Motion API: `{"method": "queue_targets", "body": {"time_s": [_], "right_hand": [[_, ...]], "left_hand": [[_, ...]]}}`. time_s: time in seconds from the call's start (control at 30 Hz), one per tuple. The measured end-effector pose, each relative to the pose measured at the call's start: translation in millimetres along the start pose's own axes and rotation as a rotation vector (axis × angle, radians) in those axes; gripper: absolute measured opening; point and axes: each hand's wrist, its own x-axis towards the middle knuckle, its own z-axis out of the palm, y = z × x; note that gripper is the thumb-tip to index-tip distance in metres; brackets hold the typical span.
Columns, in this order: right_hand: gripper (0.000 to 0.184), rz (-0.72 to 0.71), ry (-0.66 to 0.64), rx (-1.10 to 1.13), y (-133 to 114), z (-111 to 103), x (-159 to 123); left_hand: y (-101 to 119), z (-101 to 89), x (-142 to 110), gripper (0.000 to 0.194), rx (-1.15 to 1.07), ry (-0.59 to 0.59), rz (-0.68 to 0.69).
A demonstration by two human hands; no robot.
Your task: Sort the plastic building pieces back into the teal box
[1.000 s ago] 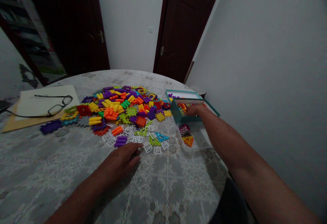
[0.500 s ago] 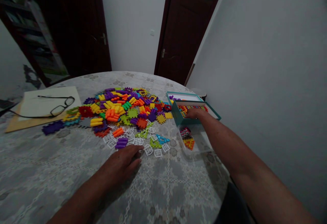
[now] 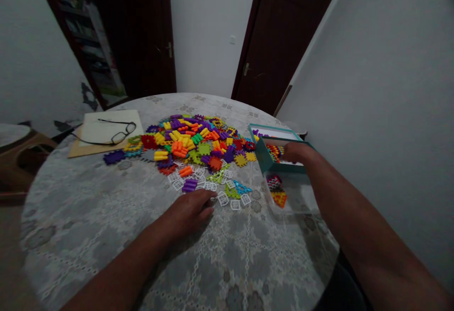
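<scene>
My left hand (image 3: 194, 207) rests on the patterned tablecloth, forefinger stretched out and thumb apart. Its fingertips touch or nearly touch the small white lattice window pieces (image 3: 222, 199). Just beyond it lies a purple ribbed piece (image 3: 189, 185). Over on the right, my right hand (image 3: 297, 152) reaches into a teal box (image 3: 267, 157), above red and yellow plastic pieces (image 3: 274, 152). Its fingers are mostly hidden, so whether they hold anything does not show. A large heap of colourful plastic building pieces (image 3: 204, 148) lies beyond my left hand.
A clear plastic tub (image 3: 298, 197) with a few pieces stands in front of the teal box. The teal-rimmed lid (image 3: 275, 131) lies behind it. Glasses (image 3: 118, 137) rest on paper (image 3: 92, 126) at the left. A wall (image 3: 383, 112) borders the right side.
The view has turned left, so the table's contents appear farther right. Inside the teal box my right hand has shifted a little to the right. My left hand stays by the white window pieces.
</scene>
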Motion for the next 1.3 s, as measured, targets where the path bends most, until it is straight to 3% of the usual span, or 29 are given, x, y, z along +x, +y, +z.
{"method": "queue_targets", "body": {"time_s": [0.07, 0.1, 0.13, 0.2, 0.3, 0.37, 0.53, 0.73, 0.93, 1.13, 1.3], "right_hand": [[0.037, 0.071, 0.051, -0.059, -6.9, -11.1, -17.0], [0.042, 0.115, 0.136, -0.076, -13.8, -14.8, -28.8], [0.043, 0.078, 0.234, -0.068, -23.2, -16.1, -42.8], [0.039, -0.127, 0.333, 0.019, -48.8, -9.7, -74.5], [0.033, -0.465, 0.378, 0.178, -95.9, 23.8, -116.5], [0.034, -0.594, 0.419, 0.225, -124.8, 56.1, -131.7], [0.046, -0.527, 0.593, 0.239, -166.4, 129.9, -129.8], [0.046, -0.509, 0.61, 0.292, -173.2, 176.6, -116.9], [0.044, -0.551, 0.611, 0.338, -170.3, 188.3, -111.8], [0.04, -0.59, 0.677, 0.379, -171.2, 188.5, -114.3], [0.036, -0.616, 0.698, 0.407, -172.7, 192.6, -113.8]], "left_hand": [[2.8, -0.4, -0.6, 0.044, 0.016, 0.015, 0.007], [3.7, -0.4, -0.8, 0.044, 0.026, 0.011, 0.012], [4.3, -0.2, -0.8, 0.043, 0.032, 0.02, 0.017], [4.6, 0.8, -0.5, 0.04, 0.035, 0.05, 0.037], [2.9, 3.7, 0.9, 0.034, 0.025, 0.155, 0.059], [0.5, 5.1, 2.6, 0.03, 0.02, 0.246, 0.053], [-5.0, 2.9, 6.4, 0.023, 0.031, 0.462, 0.007], [-7.7, -1.0, 6.5, 0.018, 0.043, 0.648, -0.02], [-34.0, -22.3, 6.0, 0.031, 0.165, 0.852, -0.101], [-72.7, -76.1, -7.9, 0.055, 0.4, 0.916, -0.416], [-104.4, -115.1, -10.6, 0.061, 0.432, 0.761, -0.827]]}}
